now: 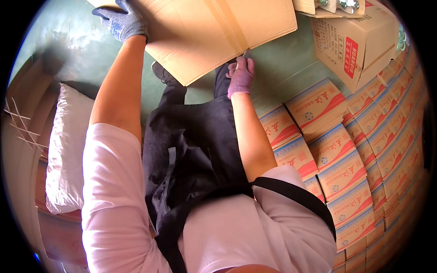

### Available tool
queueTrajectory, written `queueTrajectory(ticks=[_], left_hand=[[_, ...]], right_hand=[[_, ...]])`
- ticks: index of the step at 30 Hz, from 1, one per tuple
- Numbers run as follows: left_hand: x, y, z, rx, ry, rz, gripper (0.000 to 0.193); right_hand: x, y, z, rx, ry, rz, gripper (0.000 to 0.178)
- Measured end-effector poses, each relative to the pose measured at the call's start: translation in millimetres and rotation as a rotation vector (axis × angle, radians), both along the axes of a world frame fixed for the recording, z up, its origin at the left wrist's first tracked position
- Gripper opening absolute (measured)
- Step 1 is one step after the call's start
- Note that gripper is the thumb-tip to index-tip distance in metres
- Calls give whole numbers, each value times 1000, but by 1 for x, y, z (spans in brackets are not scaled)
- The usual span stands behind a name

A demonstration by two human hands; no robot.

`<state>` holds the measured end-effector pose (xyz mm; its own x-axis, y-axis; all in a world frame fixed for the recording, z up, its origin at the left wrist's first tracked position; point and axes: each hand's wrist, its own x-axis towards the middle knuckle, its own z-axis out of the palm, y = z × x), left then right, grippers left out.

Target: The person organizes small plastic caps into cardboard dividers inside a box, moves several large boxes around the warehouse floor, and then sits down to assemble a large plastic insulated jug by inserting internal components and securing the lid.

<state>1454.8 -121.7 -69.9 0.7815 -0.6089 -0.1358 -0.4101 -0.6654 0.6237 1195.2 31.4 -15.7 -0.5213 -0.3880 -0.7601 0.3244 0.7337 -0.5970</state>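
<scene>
A large cardboard box (200, 32), with a strip of tape down its top, lies in front of me. My left hand (124, 22), in a grey-blue glove with dark fingers, rests at the box's left edge with its fingers spread. At the near edge, close to the tape's end, is my right hand (241, 77) in a purple glove. Its fingers are curled in, and a small dark tip shows above them against the cardboard. Whether that tip is a tool or part of the glove I cannot make out.
Printed cartons (337, 150) stand stacked in rows on the right. Behind them is a larger carton (353, 43) with a red label, beside an open box (330, 8) of shiny items. A white sack (68, 150) lies at left. My feet stand on the green floor (291, 68).
</scene>
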Motion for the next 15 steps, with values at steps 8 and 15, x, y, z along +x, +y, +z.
queueTrajectory(ticks=[8,15], left_hand=[[23,45,19,132,-268,-328,79],[-51,27,51,240,-386,-937,63]], right_hand=[[2,71,55,181,-89,293,11],[-23,-109,42,-66,330,1168,17]])
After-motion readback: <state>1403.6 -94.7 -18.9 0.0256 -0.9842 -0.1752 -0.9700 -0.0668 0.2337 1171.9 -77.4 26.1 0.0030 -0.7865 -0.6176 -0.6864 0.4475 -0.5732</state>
